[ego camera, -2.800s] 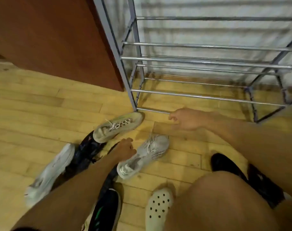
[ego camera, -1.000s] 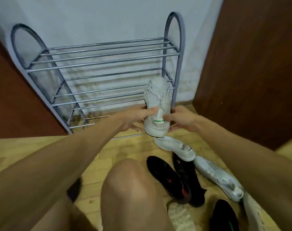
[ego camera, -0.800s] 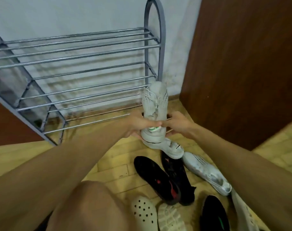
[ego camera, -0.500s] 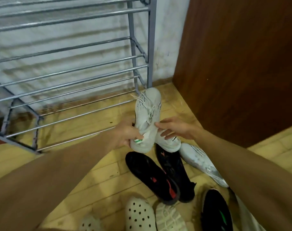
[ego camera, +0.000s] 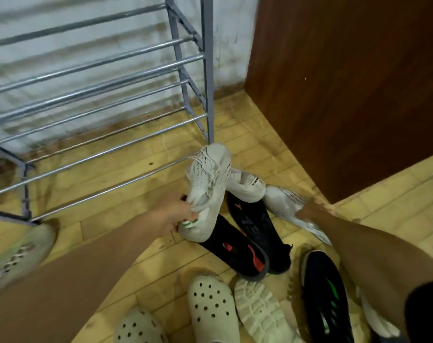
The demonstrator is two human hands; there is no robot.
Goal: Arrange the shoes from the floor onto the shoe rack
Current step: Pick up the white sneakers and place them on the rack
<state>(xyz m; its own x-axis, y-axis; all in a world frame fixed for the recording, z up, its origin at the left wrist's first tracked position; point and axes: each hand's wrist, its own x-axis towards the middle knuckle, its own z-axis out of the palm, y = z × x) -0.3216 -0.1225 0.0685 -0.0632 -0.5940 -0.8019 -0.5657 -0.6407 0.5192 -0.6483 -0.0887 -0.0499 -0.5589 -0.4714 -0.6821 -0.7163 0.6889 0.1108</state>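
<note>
My left hand (ego camera: 175, 216) grips the heel of a white knit sneaker (ego camera: 208, 184) with a green heel tab, holding it toe-up just above the floor. The sneaker hangs in front of the right post of the grey metal shoe rack (ego camera: 206, 70), whose bars carry no shoes. My right hand (ego camera: 309, 210) lies on another white sneaker (ego camera: 283, 199) on the floor to the right; its fingers are blurred. A third white sneaker (ego camera: 247, 188) sits between the two.
Two black sneakers with red marks (ego camera: 237, 248) lie under the held shoe. Pale clogs (ego camera: 210, 305), an overturned white sole (ego camera: 260, 315) and a black-and-green shoe (ego camera: 326, 293) crowd the foreground. A grey sneaker (ego camera: 20, 251) lies at left. A brown cabinet (ego camera: 346, 82) stands on the right.
My right hand has let go of the held sneaker and moved right onto the white sneaker on the floor. My left hand alone keeps the sneaker, now lower. The view has tilted down.
</note>
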